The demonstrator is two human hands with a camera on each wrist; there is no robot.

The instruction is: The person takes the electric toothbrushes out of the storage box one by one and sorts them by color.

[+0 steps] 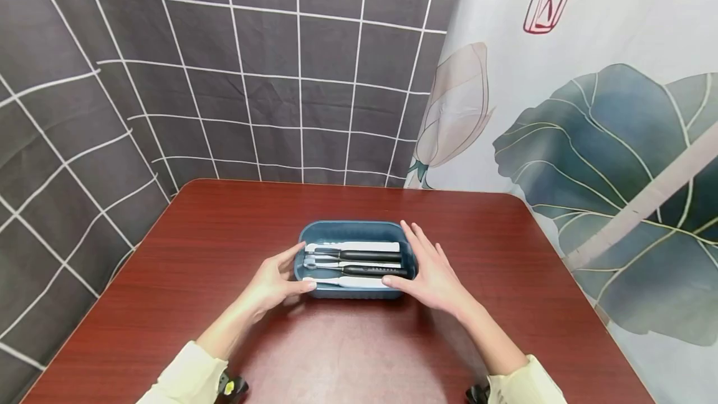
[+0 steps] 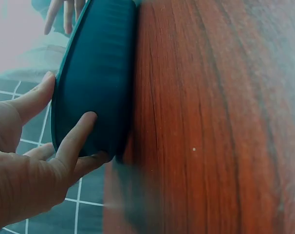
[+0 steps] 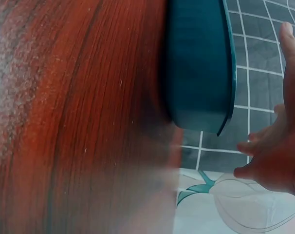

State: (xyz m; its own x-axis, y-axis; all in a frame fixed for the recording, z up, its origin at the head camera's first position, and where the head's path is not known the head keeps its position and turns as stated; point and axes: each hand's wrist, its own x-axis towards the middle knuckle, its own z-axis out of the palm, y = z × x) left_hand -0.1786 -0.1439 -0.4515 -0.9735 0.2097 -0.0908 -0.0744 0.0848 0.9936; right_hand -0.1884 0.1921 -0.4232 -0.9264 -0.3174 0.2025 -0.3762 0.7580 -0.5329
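Note:
A blue plastic bin (image 1: 348,293) sits on the table, its long side facing me. Lying lengthwise inside are several slim black and white handled items (image 1: 373,271) that look like toothbrushes, with clear covers at their left ends. My left hand (image 1: 273,282) is at the bin's left end. In the left wrist view, its thumb is at the rim and extended fingers (image 2: 77,139) touch the outer wall. My right hand (image 1: 429,273) is spread over the right end, thumb above the near corner. The right wrist view shows that hand apart from the bin wall (image 3: 201,73).
The reddish-brown wooden table (image 1: 235,223) extends around the bin on all sides. Behind it hangs a grey cloth with a white grid (image 1: 269,105). At the right hangs a white curtain with lotus leaves (image 1: 611,142).

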